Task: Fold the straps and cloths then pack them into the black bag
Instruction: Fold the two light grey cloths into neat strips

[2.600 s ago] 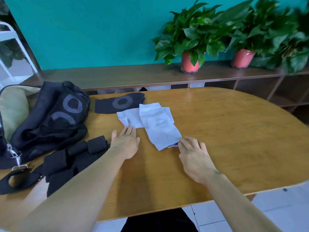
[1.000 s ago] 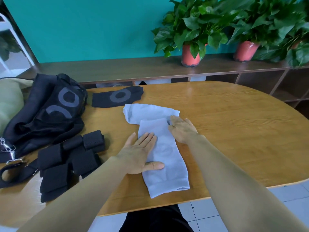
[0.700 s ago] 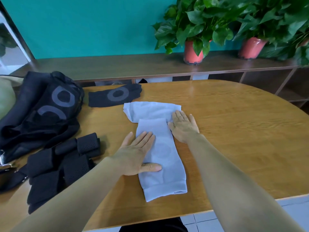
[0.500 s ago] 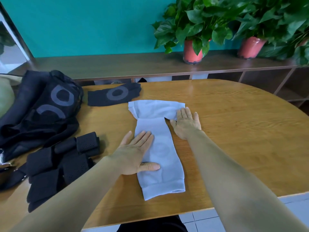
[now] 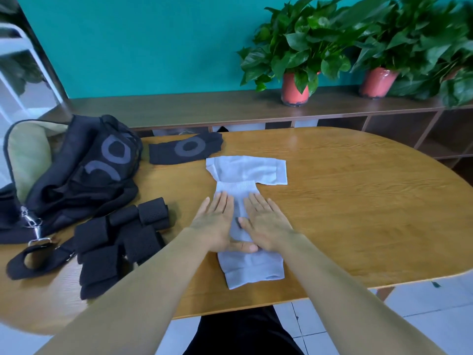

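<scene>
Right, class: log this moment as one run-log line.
left hand: flat on light blue cloth | right hand: flat on it | black straps: beside black bag, unpacked

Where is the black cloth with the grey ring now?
The black cloth lies flat at the far edge of the table in the head view, left of centre, between the black bag and the pale blue cloth.

Oval wooden bench [image 5: 358, 201], warm grain with a soft sheen, spreads wide to the right of the right hand [image 5: 267, 228]. Beyond the hand, past the far edge: long low dark-wood shelf unit [image 5: 179, 108], open compartments below. On its top, leafy plant in a red pot [image 5: 294, 89]; second potted plant [image 5: 376, 83] further right. Teal wall [image 5: 153, 47] behind. White tiled floor [image 5: 430, 303] nearer than the hand, to its right.
</scene>
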A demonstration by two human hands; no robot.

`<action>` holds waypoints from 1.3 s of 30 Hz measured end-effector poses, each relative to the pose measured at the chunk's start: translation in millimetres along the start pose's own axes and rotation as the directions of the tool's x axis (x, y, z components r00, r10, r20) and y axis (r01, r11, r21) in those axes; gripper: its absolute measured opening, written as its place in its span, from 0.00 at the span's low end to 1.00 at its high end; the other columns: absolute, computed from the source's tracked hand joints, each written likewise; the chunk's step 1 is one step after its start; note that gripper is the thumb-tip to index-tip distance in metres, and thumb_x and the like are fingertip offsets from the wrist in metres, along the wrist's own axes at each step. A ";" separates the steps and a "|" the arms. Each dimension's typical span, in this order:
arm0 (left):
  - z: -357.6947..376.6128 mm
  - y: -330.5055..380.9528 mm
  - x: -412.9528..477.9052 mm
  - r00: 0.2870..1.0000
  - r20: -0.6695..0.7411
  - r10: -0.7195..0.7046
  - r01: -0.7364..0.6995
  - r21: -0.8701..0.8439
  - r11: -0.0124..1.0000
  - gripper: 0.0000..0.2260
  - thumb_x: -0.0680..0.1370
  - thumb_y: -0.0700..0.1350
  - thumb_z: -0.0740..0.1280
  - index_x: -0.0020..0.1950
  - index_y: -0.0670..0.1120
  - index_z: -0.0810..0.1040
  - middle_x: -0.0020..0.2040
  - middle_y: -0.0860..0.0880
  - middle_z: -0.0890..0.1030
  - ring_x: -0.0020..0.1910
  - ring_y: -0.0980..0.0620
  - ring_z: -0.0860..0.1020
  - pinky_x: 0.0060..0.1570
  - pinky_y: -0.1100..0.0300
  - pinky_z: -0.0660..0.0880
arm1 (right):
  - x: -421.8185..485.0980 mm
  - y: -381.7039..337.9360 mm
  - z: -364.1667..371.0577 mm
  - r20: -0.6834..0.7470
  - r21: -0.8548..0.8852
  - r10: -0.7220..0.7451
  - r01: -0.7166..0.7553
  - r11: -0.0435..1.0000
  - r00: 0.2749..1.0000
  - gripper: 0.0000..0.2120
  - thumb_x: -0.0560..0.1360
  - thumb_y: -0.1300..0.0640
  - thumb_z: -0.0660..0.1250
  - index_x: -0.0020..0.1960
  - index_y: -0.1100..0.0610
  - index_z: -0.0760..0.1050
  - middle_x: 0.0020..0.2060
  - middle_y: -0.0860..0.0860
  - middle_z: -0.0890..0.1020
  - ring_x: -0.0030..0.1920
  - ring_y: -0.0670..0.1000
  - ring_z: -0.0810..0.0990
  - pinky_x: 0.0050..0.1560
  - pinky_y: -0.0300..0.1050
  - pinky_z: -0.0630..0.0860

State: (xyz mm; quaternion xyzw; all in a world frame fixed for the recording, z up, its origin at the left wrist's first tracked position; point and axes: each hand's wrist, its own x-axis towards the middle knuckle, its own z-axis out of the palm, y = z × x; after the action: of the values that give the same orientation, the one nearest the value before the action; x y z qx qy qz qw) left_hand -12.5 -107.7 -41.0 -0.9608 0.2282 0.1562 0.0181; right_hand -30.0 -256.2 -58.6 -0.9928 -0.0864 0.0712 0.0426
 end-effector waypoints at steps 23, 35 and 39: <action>8.7 -8.1 18.2 0.995 -0.018 -0.099 0.098 -0.037 0.994 0.64 0.54 0.84 0.43 0.76 0.43 0.33 0.77 0.47 0.33 0.75 0.52 0.32 0.72 0.45 0.31 | 30.8 10.3 10.6 0.002 -0.014 0.192 -0.192 0.981 0.981 0.32 0.80 0.40 0.38 0.77 0.57 0.36 0.76 0.51 0.37 0.75 0.48 0.35 0.74 0.51 0.36; 15.3 20.0 -41.6 0.967 -0.229 -0.110 0.049 -0.258 0.965 0.37 0.75 0.65 0.32 0.78 0.46 0.37 0.78 0.51 0.36 0.75 0.57 0.33 0.73 0.51 0.30 | -60.0 5.4 -10.7 -0.105 -0.011 0.026 -0.028 1.000 0.994 0.31 0.78 0.40 0.31 0.76 0.56 0.34 0.75 0.48 0.34 0.73 0.46 0.29 0.72 0.52 0.30; 37.1 41.7 -63.7 0.971 -0.218 -0.098 0.041 -0.251 0.967 0.37 0.74 0.64 0.31 0.79 0.47 0.40 0.79 0.51 0.40 0.75 0.58 0.36 0.73 0.51 0.31 | -82.0 -23.3 5.2 -0.109 -0.073 -0.047 0.039 0.997 0.993 0.40 0.66 0.45 0.22 0.76 0.58 0.34 0.76 0.52 0.36 0.74 0.48 0.30 0.72 0.54 0.31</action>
State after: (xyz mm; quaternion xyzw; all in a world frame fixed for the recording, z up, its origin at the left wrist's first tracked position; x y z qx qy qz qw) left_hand -95.9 -113.5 -55.1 -0.9747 0.1736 0.0706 -0.1216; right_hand -114.5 -247.5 -50.5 -0.9940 -0.1079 0.0118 0.0136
